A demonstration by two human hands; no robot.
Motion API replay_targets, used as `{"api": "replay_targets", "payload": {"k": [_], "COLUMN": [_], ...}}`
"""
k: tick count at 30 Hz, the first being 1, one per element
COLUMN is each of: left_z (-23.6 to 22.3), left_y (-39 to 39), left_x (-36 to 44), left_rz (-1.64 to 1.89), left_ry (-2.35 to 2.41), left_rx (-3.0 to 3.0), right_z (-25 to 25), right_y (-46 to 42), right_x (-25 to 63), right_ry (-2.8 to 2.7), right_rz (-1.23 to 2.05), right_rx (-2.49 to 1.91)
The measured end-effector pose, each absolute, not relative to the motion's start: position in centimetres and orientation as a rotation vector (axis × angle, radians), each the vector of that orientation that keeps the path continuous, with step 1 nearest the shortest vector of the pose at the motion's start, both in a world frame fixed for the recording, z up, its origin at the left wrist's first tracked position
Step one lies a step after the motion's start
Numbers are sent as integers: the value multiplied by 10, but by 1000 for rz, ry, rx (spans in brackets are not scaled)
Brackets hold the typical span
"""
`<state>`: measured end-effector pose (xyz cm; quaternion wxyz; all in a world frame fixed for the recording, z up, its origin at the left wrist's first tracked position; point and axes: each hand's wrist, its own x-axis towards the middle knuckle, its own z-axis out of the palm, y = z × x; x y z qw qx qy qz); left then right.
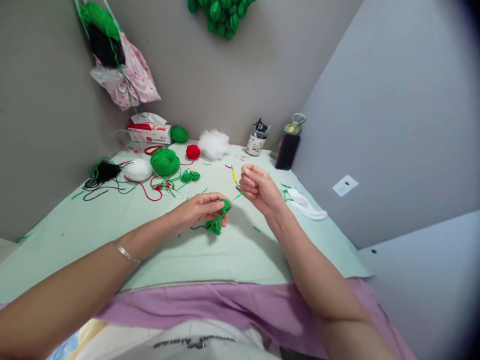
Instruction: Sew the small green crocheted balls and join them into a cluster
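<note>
My left hand [198, 209] pinches a small green crocheted piece [217, 220] above the pale green table cover [112, 220]. A green yarn strand runs from the piece up to my right hand [258, 189], whose fingers are curled closed around a thin tool; a yellow-handled crochet hook [234, 176] shows just left of that hand. Both hands hover just above the middle of the table, a short gap apart. A metal bangle [126, 253] sits on my left wrist.
On the far left lie a green yarn ball [165, 161], white ball [138, 170], red ball [193, 151], black yarn [105, 172], white stuffing [213, 143] and a tissue box [149, 132]. A jar [257, 142], dark bottle [287, 150] and white cloth [307, 206] stand right.
</note>
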<state>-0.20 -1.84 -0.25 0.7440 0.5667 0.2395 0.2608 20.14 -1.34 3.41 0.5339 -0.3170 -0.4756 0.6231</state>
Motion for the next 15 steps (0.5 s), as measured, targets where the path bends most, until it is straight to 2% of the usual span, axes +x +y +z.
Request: {"api": "replay_targets", "payload": {"k": [15], "left_z": [-5], "left_y": [-16], "left_x": [-3], "left_rz": [568], "left_ry": [587], "left_rx": [1208], "right_z": [29], "right_y": [-6], "right_x": [203], "right_ry": [-952], "right_rz": [1536], "right_rx": [-719]}}
